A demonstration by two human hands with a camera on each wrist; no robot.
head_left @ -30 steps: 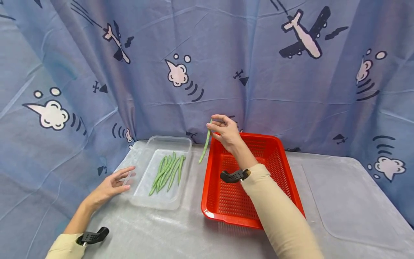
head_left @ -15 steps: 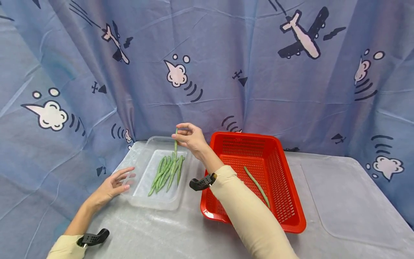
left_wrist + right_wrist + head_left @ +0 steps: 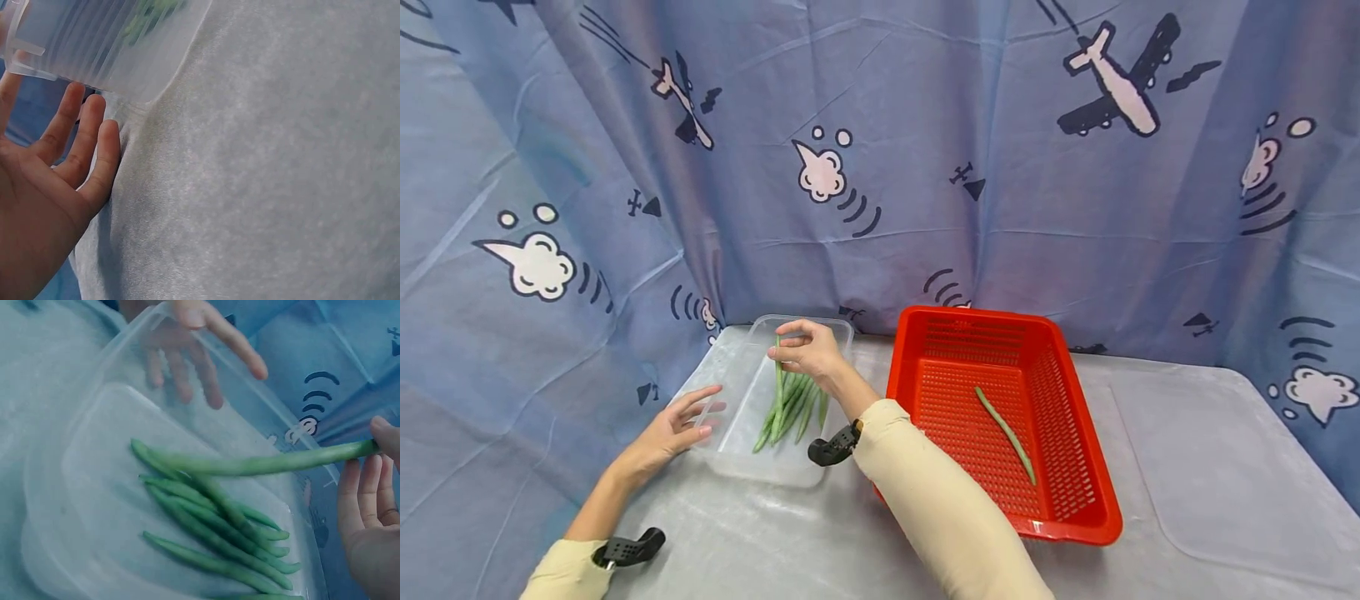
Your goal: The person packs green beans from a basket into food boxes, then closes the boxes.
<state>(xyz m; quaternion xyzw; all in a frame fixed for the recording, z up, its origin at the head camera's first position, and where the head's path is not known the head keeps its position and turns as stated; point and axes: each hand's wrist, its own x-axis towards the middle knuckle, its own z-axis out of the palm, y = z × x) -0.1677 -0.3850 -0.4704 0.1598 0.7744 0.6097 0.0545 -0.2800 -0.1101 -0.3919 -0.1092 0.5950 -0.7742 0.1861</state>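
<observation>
My right hand (image 3: 814,354) pinches one end of a green bean (image 3: 778,385) between thumb and fingers. It hangs over the clear plastic box (image 3: 767,474). Its free end is among or just above several green beans (image 3: 212,528) on the box floor; whether it touches them I cannot tell. My left hand (image 3: 672,427) is at the box's left side, fingers extended and spread, some seen through the clear wall. In the left wrist view, the fingers (image 3: 92,128) are close to the box's outer wall. Another green bean (image 3: 1006,435) lies in the red basket (image 3: 1078,433).
The perforated red basket stands right of the box on a grey-white covered table (image 3: 737,542). A flat translucent sheet or lid (image 3: 1232,475) lies at the far right. A blue patterned curtain (image 3: 880,167) hangs behind the table and along the left.
My right hand has carried the held bean leftward from the basket's back-left corner and lowered it over the box. The bean in the basket came into sight as the arm moved. My left hand stayed put.
</observation>
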